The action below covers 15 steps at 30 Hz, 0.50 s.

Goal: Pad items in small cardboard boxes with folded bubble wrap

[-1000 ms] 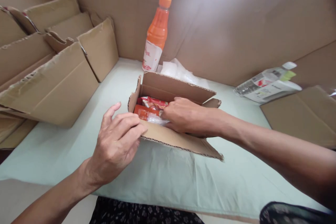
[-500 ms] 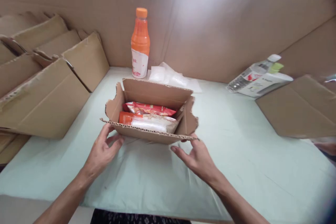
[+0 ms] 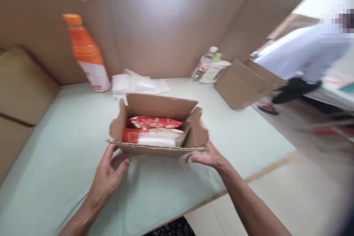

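Note:
An open-topped cardboard box point(image 3: 159, 151) is between my hands above the pale green tabletop point(image 3: 149, 180). Inside it lie a red packet point(image 3: 157, 122) and, nearer me, an orange-and-white packet point(image 3: 155, 137). My left hand point(image 3: 110, 173) holds the box's near left corner, thumb apart below the front wall. At the right end, my right hand point(image 3: 207, 155) grips the side wall, with its fingers partly hidden behind the cardboard.
An orange-capped bottle point(image 3: 88, 59) and crumpled white plastic point(image 3: 136, 84) stand by the cardboard back wall. Beyond are a clear bottle point(image 3: 204, 64), a white pack point(image 3: 215, 72) and another carton point(image 3: 238, 84). A person point(image 3: 301, 49) is at right; cartons point(image 3: 22, 84) stand left.
The view has swung right, bringing the table's right edge and a person into sight. Both hands have shifted the box rightward, away from the orange bottle.

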Motion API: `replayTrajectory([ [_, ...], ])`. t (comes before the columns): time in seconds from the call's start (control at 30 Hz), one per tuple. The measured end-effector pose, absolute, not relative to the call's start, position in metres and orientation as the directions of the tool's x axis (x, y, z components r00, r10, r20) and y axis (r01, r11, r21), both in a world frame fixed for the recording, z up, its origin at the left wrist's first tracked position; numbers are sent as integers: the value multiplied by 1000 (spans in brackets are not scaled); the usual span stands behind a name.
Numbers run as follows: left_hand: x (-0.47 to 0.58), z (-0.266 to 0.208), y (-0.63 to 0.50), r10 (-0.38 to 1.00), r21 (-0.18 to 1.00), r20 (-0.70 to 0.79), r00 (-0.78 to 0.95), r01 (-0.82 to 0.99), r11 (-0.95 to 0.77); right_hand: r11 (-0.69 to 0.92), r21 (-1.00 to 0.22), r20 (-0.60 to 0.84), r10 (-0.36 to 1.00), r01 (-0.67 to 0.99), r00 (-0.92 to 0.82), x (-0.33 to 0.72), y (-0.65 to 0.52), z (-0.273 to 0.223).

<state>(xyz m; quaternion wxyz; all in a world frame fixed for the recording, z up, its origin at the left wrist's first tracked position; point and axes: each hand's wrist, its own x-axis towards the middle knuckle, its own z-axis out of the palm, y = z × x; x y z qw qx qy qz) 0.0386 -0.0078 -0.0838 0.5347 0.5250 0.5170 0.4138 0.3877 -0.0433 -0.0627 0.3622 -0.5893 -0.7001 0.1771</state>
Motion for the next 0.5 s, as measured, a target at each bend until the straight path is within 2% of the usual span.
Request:
replayTrajectory([
  [0.1,36,-93,-2,985,982,-132,112,148,115,316,-767,304,945,559,-117,382,-17,-61],
  [0.23,49,-99,2,984,980,-112,137,181,86,370,-805,395,917,464,-46,378,-9,-68],
  [0.33,73,-101,2,969,979,-25,247,202,-26,343,-775,471,874,531,122,404,-34,-73],
  [0.4,88,-105,2,953,964,22,302,246,-100,244,-757,492,823,606,283,438,-60,-73],
  [0.5,94,-115,2,936,927,-37,351,361,-99,91,-755,528,672,649,520,503,-106,-66],
])
